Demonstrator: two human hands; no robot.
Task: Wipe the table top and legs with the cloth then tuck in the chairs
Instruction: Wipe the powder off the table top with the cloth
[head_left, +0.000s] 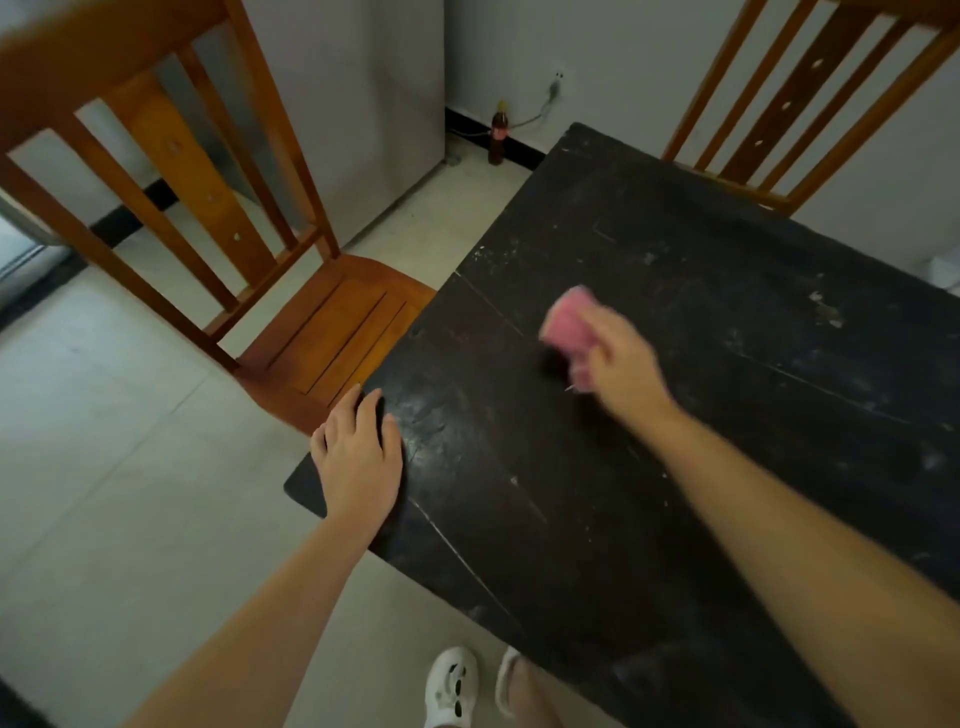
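The right hand (618, 358) is out over the middle of the dark table (675, 415), fingers curled round a bunched pink cloth (569, 325). The cloth sticks out past the knuckles on the far side of the hand, and both are blurred, so I cannot tell whether the cloth is pressed against the wood or just above it.

The left hand (358, 457) lies flat on the table's near left corner, palm down, fingers together and pointing away from the person, their tips at the table edge. It holds nothing.

Just beyond those fingertips sits the seat of a wooden chair (332, 338), its front edge meeting the table's side, its slatted back rising further off to the left. A second chair (800, 104) stands at the far side of the table, well beyond the right hand, only its back showing. The tabletop around the cloth is scuffed with pale specks and scratches. Below the left forearm, a white shoe (449, 686) stands on the tiled floor (104, 467).
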